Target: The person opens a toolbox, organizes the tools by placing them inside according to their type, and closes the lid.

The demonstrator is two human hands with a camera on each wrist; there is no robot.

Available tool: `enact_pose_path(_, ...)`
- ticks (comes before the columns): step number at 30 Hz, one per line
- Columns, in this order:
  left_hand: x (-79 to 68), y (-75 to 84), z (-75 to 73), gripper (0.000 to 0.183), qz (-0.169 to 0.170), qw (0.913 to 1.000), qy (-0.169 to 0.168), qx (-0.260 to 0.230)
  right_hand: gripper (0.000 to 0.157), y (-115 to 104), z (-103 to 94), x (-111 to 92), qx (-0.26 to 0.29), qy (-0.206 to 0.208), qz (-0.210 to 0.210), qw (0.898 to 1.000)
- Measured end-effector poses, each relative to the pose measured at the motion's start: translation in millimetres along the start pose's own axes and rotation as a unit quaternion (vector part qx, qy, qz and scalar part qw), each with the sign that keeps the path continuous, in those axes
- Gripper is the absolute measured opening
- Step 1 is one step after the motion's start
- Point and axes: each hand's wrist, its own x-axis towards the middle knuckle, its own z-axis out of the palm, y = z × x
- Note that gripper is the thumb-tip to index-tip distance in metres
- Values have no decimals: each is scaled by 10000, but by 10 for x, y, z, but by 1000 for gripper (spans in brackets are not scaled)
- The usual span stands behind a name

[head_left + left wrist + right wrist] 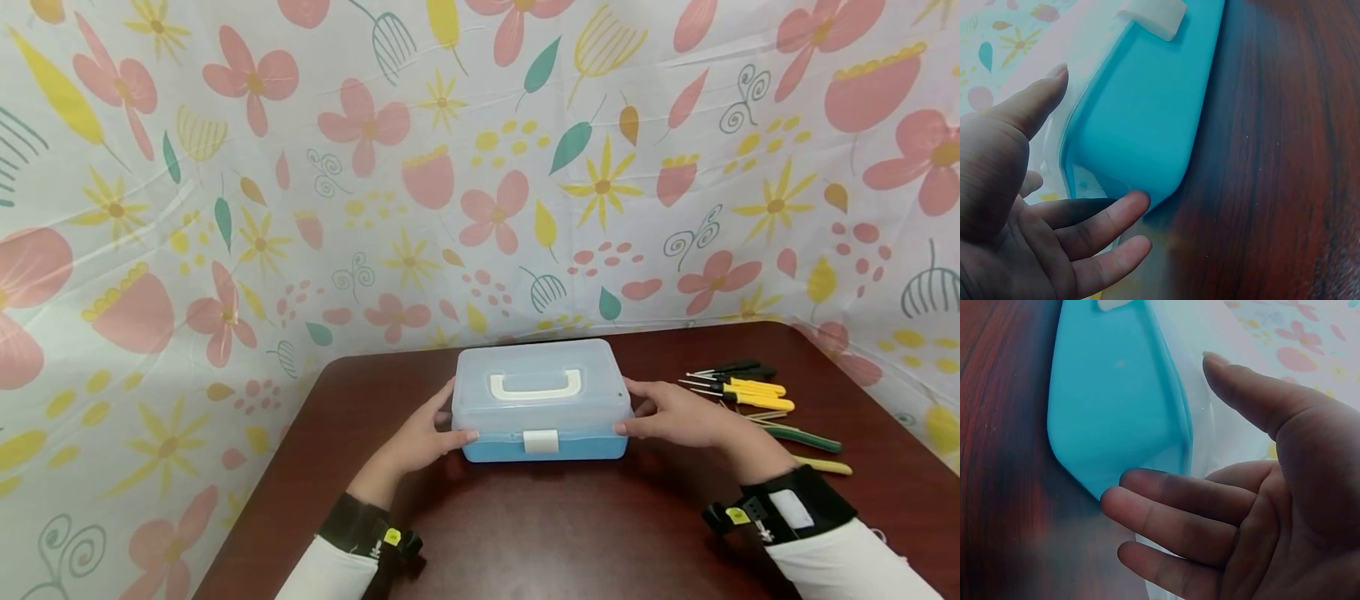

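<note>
A plastic toolbox (480, 450) with a blue base and a cloudy see-through lid stands closed on the dark table. On its lid is a white handle (536, 392), and a white latch (542, 441) sits at the front. My left hand (423, 437) is at the left end, thumb by the front corner and fingers along the side. Mirroring it, my right hand (675, 414) is at the right end. In both wrist views the fingers are spread and loosely extended beside the blue base (1141, 112), palms facing it.
Several screwdrivers with yellow handles (757, 400) and black handles (742, 367) lie at the right. Nearer are a green handle (806, 439) and a pale yellow handle (825, 465), partly behind my right arm. A flower-patterned curtain (420, 208) hangs behind the table.
</note>
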Motion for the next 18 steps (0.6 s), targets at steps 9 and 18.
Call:
enact_pose_path(9,16,-43,26,97,-23,10000,-4,50,69,-131,-84,-89,-420,540,168,9975)
enact_pose_path(18,7,-23,-5,95,-79,9999,-60,59,27,-336,-104,-209,-540,1358,-92,9892)
